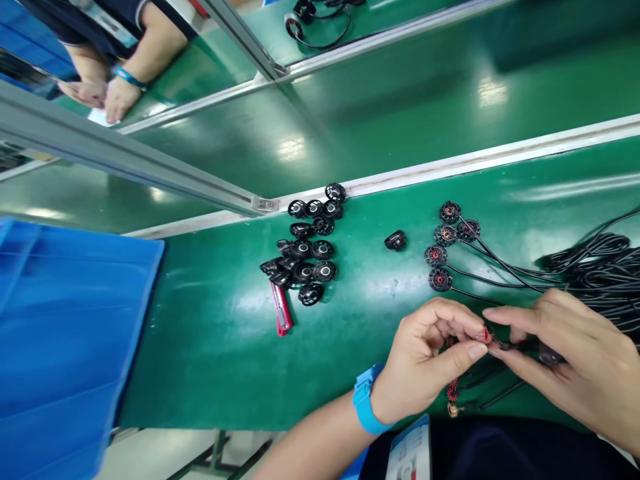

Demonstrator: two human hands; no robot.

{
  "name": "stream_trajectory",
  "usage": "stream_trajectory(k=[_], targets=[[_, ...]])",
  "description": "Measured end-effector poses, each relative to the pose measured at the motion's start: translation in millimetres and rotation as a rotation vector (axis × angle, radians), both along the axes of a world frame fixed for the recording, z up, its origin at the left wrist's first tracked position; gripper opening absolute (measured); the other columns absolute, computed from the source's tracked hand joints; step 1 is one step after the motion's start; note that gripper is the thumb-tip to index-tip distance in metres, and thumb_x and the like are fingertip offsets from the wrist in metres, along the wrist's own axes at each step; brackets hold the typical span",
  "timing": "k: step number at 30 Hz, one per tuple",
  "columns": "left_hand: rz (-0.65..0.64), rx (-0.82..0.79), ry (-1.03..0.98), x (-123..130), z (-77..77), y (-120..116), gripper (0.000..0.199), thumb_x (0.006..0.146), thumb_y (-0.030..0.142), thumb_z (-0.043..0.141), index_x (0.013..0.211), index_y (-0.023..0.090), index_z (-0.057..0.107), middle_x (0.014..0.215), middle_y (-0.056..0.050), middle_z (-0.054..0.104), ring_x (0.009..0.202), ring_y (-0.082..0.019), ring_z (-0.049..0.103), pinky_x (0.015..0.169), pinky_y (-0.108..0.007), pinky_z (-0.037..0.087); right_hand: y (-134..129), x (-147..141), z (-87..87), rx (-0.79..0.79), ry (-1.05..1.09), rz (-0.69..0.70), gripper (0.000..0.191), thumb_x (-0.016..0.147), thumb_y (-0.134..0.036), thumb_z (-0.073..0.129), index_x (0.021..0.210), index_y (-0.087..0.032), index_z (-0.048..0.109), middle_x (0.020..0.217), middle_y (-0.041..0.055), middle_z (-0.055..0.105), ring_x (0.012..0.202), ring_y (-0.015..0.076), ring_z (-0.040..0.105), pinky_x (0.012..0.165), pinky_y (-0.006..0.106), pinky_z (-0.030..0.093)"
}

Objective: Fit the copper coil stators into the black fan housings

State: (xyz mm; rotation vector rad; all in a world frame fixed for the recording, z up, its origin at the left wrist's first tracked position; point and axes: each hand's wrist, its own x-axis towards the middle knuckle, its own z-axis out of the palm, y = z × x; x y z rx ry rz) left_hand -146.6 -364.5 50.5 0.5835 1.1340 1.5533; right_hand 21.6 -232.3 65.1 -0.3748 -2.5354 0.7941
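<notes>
My left hand (430,353), with a blue wrist strap (367,400), pinches a small red-wound motor stator (484,335) between thumb and forefinger. Close against it, my right hand (575,360) grips the black cable (507,345) that leads into the stator. A dark rounded part (549,355) shows under the right fingers; its kind is unclear. Below my left hand lie more loose stators (453,390) on leads, partly hidden. Beyond my hands, several black round housings with coils (441,279) lie joined to cables.
Several black motor housings (303,249) sit in a cluster, a red utility knife (281,310) beside them. One housing (395,241) lies apart. Coiled cables (600,267) fill the right. A blue bin (75,333) stands left. Behind the metal frame (200,183), another person's hands (120,100) rest on paper.
</notes>
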Motion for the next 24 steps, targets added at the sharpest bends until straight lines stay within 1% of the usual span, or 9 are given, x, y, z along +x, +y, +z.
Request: stream_trajectory(k=[2, 5, 7, 9, 12, 16, 19, 24], targets=[[-0.002, -0.009, -0.008, 1.1, -1.6, -1.2, 0.023, 0.089, 0.026, 0.085, 0.1, 0.018, 0.067, 0.092, -0.003, 0.074, 0.08, -0.011, 0.07, 0.076, -0.023, 0.059, 0.2, -1.7, -0.5, -0.011, 0.01, 0.01, 0.027, 0.1, -0.02, 0.068, 0.128, -0.02, 0.066, 0.079, -0.0024, 0.066, 0.07, 0.0128, 0.059, 0.073, 0.029, 0.049], [0.008, -0.013, 0.005, 2.0, -4.9, -3.5, 0.037, 0.087, 0.03, 0.087, 0.111, 0.02, 0.061, 0.094, -0.003, 0.075, 0.082, -0.013, 0.072, 0.078, -0.025, 0.061, 0.8, -3.7, 0.7, -0.015, 0.031, 0.018, 0.025, 0.1, -0.02, 0.069, 0.124, -0.02, 0.069, 0.08, -0.0016, 0.068, 0.07, 0.0129, 0.06, 0.071, 0.029, 0.05], [0.012, -0.003, 0.013, 2.2, -7.2, -4.6, 0.044, 0.086, 0.03, 0.088, 0.116, 0.022, 0.057, 0.096, -0.003, 0.076, 0.083, -0.013, 0.073, 0.079, -0.025, 0.061, 0.8, -4.1, 1.9, -0.027, 0.028, 0.019, 0.019, 0.1, -0.02, 0.069, 0.119, -0.021, 0.07, 0.082, -0.0015, 0.069, 0.071, 0.0127, 0.062, 0.07, 0.029, 0.05], [0.01, 0.007, 0.004, 2.2, -8.9, -5.1, 0.043, 0.087, 0.03, 0.088, 0.117, 0.022, 0.057, 0.096, -0.003, 0.076, 0.084, -0.013, 0.073, 0.079, -0.024, 0.061, 0.5, -3.8, 2.6, -0.053, 0.016, 0.02, 0.011, 0.1, -0.019, 0.068, 0.111, -0.022, 0.07, 0.082, -0.0024, 0.07, 0.071, 0.0122, 0.062, 0.07, 0.029, 0.05], [0.013, 0.021, -0.012, 1.6, -9.4, -4.9, 0.038, 0.088, 0.027, 0.087, 0.115, 0.022, 0.061, 0.097, -0.003, 0.077, 0.086, -0.012, 0.073, 0.081, -0.023, 0.061, -0.1, -3.4, 2.8, -0.08, 0.0, 0.027, 0.006, 0.1, -0.018, 0.067, 0.103, -0.023, 0.068, 0.081, -0.003, 0.069, 0.071, 0.012, 0.062, 0.069, 0.029, 0.049], [-0.004, 0.011, -0.043, 0.2, -6.9, -3.5, 0.028, 0.088, 0.026, 0.087, 0.107, 0.019, 0.068, 0.093, -0.003, 0.076, 0.083, -0.011, 0.071, 0.081, -0.023, 0.059, 0.3, -5.0, 3.7, -0.06, 0.01, 0.019, 0.008, 0.101, -0.021, 0.068, 0.108, -0.022, 0.067, 0.081, -0.0029, 0.069, 0.069, 0.0115, 0.062, 0.067, 0.029, 0.049], [-0.024, -0.024, -0.089, -0.4, -4.4, -2.6, 0.02, 0.087, 0.025, 0.087, 0.098, 0.017, 0.072, 0.086, -0.002, 0.075, 0.079, -0.011, 0.07, 0.079, -0.022, 0.058, 0.7, -6.0, 4.7, -0.056, 0.019, 0.025, 0.005, 0.101, -0.021, 0.068, 0.106, -0.022, 0.066, 0.08, -0.003, 0.068, 0.07, 0.0109, 0.062, 0.068, 0.028, 0.048], [-0.028, -0.097, -0.197, 0.9, -3.3, -1.7, 0.024, 0.083, 0.029, 0.091, 0.092, 0.016, 0.073, 0.082, -0.002, 0.075, 0.075, -0.011, 0.07, 0.076, -0.023, 0.058, -1.5, -4.3, 5.3, -0.083, 0.007, 0.026, 0.006, 0.098, -0.017, 0.069, 0.101, -0.021, 0.066, 0.08, -0.0022, 0.066, 0.071, 0.0121, 0.06, 0.069, 0.03, 0.047]])
